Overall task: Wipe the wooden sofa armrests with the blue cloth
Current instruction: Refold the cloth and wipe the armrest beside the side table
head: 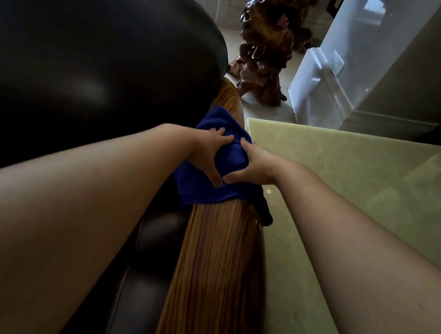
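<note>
A rounded wooden armrest [214, 268] with striped grain runs from the bottom centre up toward the sofa back. The blue cloth [232, 151] is draped over its upper part, hanging down both sides. My left hand [207, 153] presses on the cloth's left half, fingers spread. On the right half my right hand [254, 164] presses down, and the two thumbs nearly meet at the near edge. The wood under the cloth is hidden.
The dark leather sofa back [81, 50] and seat cushion [143, 270] fill the left. A pale green stone table [369, 191] stands close along the armrest's right. Beyond are a carved root-wood stand [265, 46], a white wall base [322, 90] and floor.
</note>
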